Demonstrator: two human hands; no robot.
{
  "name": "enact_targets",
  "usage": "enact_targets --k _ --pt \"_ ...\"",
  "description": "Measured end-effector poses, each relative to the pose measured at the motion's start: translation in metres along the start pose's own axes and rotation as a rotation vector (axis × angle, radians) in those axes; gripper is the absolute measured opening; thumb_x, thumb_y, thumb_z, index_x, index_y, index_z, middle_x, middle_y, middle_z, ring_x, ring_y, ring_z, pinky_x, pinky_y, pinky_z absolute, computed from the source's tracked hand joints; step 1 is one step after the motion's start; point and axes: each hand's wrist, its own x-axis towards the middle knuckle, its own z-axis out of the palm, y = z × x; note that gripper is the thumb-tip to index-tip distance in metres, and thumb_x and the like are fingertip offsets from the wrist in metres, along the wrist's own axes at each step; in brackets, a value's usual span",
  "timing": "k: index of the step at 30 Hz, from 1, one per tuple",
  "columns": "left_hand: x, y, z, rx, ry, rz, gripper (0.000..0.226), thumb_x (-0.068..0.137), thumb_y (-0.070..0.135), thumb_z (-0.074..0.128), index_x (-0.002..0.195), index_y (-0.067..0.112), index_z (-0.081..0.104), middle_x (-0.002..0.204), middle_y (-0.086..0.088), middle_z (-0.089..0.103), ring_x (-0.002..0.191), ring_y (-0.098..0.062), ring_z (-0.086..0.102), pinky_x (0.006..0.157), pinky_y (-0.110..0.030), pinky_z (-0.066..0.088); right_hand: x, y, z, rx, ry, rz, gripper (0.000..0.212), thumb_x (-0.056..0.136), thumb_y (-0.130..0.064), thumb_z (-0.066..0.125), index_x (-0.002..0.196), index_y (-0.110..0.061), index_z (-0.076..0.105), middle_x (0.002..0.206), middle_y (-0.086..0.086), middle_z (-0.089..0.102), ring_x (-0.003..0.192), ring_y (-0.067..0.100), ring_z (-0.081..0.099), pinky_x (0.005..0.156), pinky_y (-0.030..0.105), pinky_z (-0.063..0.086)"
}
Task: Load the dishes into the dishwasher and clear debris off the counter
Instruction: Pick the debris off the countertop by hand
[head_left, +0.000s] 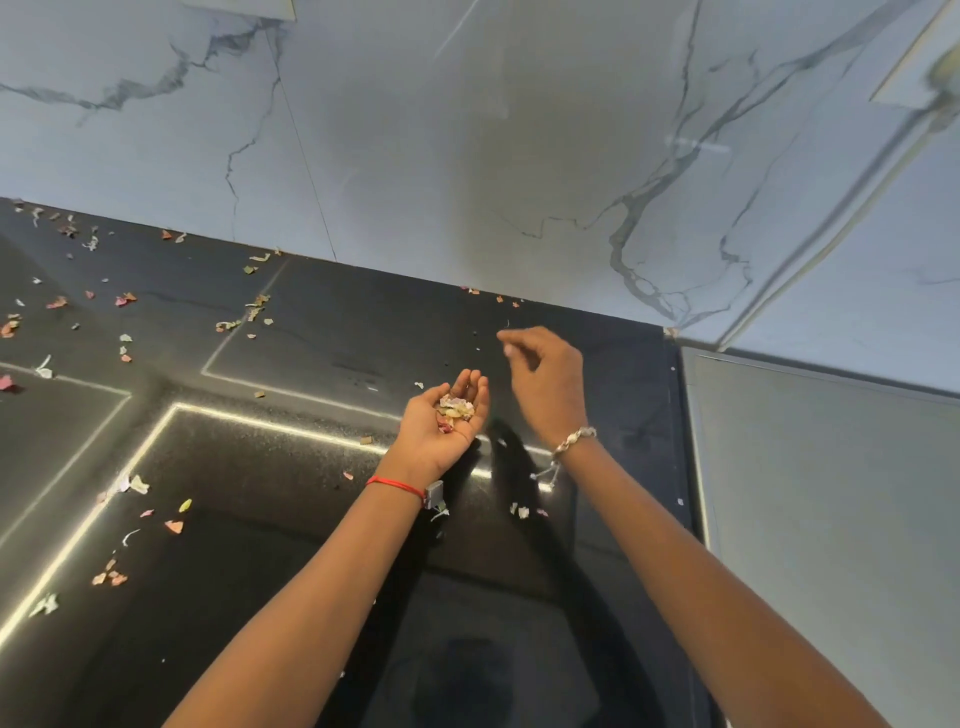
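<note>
Where left hand (441, 421) cups, debris (456, 410) small, papery, pink, yellowish

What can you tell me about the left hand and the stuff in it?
The left hand is turned palm up above the black counter, fingers curled into a loose cup. A small pile of scraps, pale yellow, white and pink, lies in the palm. A red thread circles the wrist. The hand touches nothing else.
</note>
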Motion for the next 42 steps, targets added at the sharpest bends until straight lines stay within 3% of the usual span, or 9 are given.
enact_targets --k 5,9,13,19,23,27,32,38,42 --pt "0.012 0.037 0.01 -0.036 0.021 0.057 0.033 0.099 0.011 0.034 0.086 -0.004 0.06 0.081 -0.015 0.063 0.08 -0.024 0.06 0.056 -0.035 0.058 0.06 0.042 0.018 -0.31 -0.315 0.161 0.038 0.097 -0.008 0.039 0.135 0.0 0.041 0.139 0.013 0.041 0.127 0.026 0.041 0.105 0.028 0.031" --pt "0.025 0.071 0.013 -0.046 0.04 0.108 0.032 0.099 0.011 0.035 0.087 -0.003 0.061 0.083 -0.014 0.063 0.081 -0.024 0.061 0.056 -0.034 0.058 0.094 0.065 0.043 -0.505 -0.419 0.129 0.039 0.094 0.001 0.039 0.133 0.004 0.038 0.138 0.017 0.033 0.126 0.03 0.038 0.105 0.03 0.033" --pt "0.039 0.098 0.013 -0.044 0.055 0.145 0.03 0.098 0.011 0.035 0.089 -0.002 0.06 0.087 -0.013 0.062 0.083 -0.023 0.061 0.059 -0.034 0.058 0.107 0.074 0.065 -0.627 -0.36 0.091 0.035 0.087 0.008 0.042 0.122 0.007 0.047 0.127 0.019 0.04 0.123 0.03 0.036 0.105 0.031 0.035" --pt "0.059 0.12 0.017 -0.03 0.046 0.15 0.029 0.099 0.012 0.036 0.09 -0.001 0.061 0.087 -0.012 0.063 0.084 -0.022 0.062 0.063 -0.031 0.058 0.112 0.059 0.081 -0.403 -0.267 0.061 0.035 0.084 0.014 0.042 0.115 0.005 0.056 0.116 0.017 0.048 0.101 0.026 0.052 0.09 0.026 0.041" --pt "0.065 0.126 0.021 -0.027 0.029 0.132 0.03 0.099 0.013 0.035 0.09 -0.001 0.061 0.087 -0.012 0.063 0.084 -0.022 0.062 0.066 -0.032 0.057 0.115 0.068 0.087 -0.494 -0.351 0.028 0.032 0.083 0.011 0.05 0.114 0.002 0.054 0.116 0.013 0.045 0.098 0.027 0.053 0.089 0.033 0.046" --pt "0.067 0.129 0.021 -0.02 0.016 0.114 0.031 0.099 0.013 0.035 0.09 -0.001 0.06 0.087 -0.012 0.063 0.084 -0.023 0.061 0.064 -0.032 0.057 0.126 0.064 0.089 -0.429 -0.393 -0.005 0.041 0.084 0.015 0.043 0.12 0.001 0.055 0.114 0.012 0.049 0.1 0.025 0.051 0.082 0.017 0.036" --pt "0.066 0.131 0.018 -0.023 0.022 0.1 0.031 0.099 0.013 0.035 0.09 -0.002 0.061 0.087 -0.013 0.063 0.084 -0.023 0.061 0.062 -0.034 0.057 0.128 0.061 0.096 -0.597 -0.531 -0.158 0.053 0.082 0.017 0.044 0.132 0.001 0.043 0.126 0.013 0.043 0.112 0.026 0.045 0.093 0.03 0.042" --pt "0.061 0.128 0.017 -0.024 0.011 0.085 0.029 0.099 0.012 0.036 0.09 -0.002 0.061 0.088 -0.013 0.063 0.085 -0.023 0.061 0.063 -0.034 0.057 0.126 0.06 0.087 -0.356 -0.362 0.099 0.026 0.082 0.014 0.045 0.092 0.003 0.065 0.103 0.014 0.059 0.096 0.026 0.058 0.087 0.031 0.049" --pt "0.058 0.125 0.018 -0.023 0.007 0.08 0.03 0.099 0.013 0.036 0.091 -0.002 0.06 0.089 -0.013 0.062 0.085 -0.023 0.061 0.069 -0.033 0.057 0.114 0.068 0.074 -0.33 -0.39 0.099 0.036 0.091 0.005 0.039 0.12 -0.003 0.058 0.128 0.012 0.053 0.12 0.024 0.049 0.104 0.026 0.035"
